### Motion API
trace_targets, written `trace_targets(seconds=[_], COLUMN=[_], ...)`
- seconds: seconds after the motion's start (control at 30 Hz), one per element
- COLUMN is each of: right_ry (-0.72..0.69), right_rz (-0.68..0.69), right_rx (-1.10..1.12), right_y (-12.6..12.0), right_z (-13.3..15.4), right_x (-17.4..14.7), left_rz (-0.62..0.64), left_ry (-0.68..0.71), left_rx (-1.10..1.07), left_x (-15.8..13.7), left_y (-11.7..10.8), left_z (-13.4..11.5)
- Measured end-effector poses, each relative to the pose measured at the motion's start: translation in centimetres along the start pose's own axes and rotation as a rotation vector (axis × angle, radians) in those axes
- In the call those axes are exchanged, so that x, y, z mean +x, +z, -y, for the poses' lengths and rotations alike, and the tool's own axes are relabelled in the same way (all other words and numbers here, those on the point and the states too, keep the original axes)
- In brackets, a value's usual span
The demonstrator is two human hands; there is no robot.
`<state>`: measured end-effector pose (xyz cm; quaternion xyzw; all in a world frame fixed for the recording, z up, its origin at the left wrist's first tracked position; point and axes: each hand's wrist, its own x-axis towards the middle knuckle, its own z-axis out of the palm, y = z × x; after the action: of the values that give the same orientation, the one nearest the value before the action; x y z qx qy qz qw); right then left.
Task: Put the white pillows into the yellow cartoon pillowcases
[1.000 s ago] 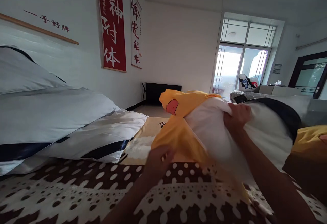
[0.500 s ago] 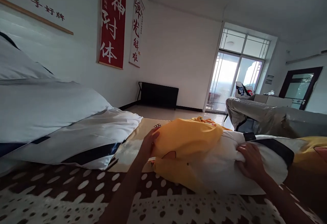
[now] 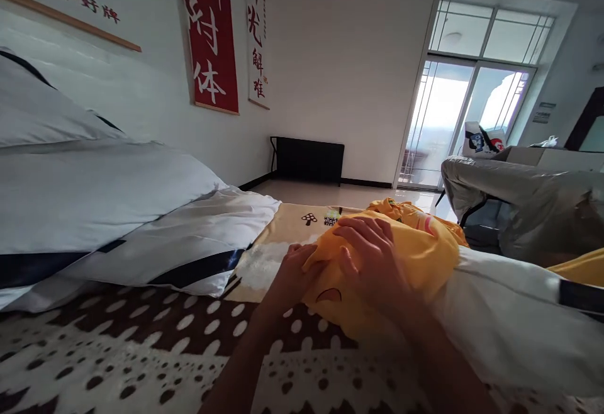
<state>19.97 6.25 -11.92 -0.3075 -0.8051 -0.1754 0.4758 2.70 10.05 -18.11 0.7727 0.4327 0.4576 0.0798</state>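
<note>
A yellow pillowcase (image 3: 419,247) covers the left end of a white pillow (image 3: 509,307) with a dark band, lying on the bed in front of me. My left hand (image 3: 293,272) is closed on the pillowcase's left end, pinching the cloth. Beside it, my right hand (image 3: 372,253) grips the top of the same pillowcase, fingers curled over the fabric and thumb toward the left hand. Bunched yellow cloth lies behind the right hand. Whether the pillow's end reaches under my fingers is hidden by the cloth.
White pillows (image 3: 108,194) with dark bands are stacked at the left. A brown-and-white spotted blanket (image 3: 160,357) covers the bed. Beyond stand a black folded panel (image 3: 309,161) by the wall and plastic-wrapped furniture (image 3: 528,194) at the right.
My right hand has left the white part of the pillow and moved left onto the yellow pillowcase, close to my left hand. The left hand keeps its hold. The view has shifted slightly right.
</note>
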Motion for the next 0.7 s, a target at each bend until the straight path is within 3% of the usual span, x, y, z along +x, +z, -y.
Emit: trace_targets(seconds=[0.13,0.3,0.4,0.47,0.53,0.6,0.7], right_ry=[0.027,0.078,0.049,0.049,0.064,0.092,0.122], right_rz=[0.183,0.21,0.252,0.211,0.135,0.058,-0.048], right_rx=[0.068,0.009,0.001,0.028,0.071,0.128,0.186], right_y=[1.0,1.1,1.1,0.9,0.5,0.0,-0.8], right_z=[-1.4,-3.5,-4.0,-4.0,-3.9,-3.7,-3.3], right_x=[-1.3,-4.6,-5.3,-5.4,-5.4,-5.4,-5.5], left_rz=[-0.052,0.202,0.326,0.343,0.281,0.132,0.041], left_ry=[0.038,0.213,0.183,0.125,0.081,0.007,-0.191], left_rx=[0.064,0.12,0.092,-0.041,-0.238,-0.381,-0.413], left_x=[-0.6,-0.6,-0.7,-0.7,-0.6,-0.3,0.1], left_y=[-1.2,-0.6,-0.3,-0.7,-1.2,-1.7,-1.7], left_z=[-1.0,-2.8,-3.2,-2.9,-1.9,-0.8,1.0])
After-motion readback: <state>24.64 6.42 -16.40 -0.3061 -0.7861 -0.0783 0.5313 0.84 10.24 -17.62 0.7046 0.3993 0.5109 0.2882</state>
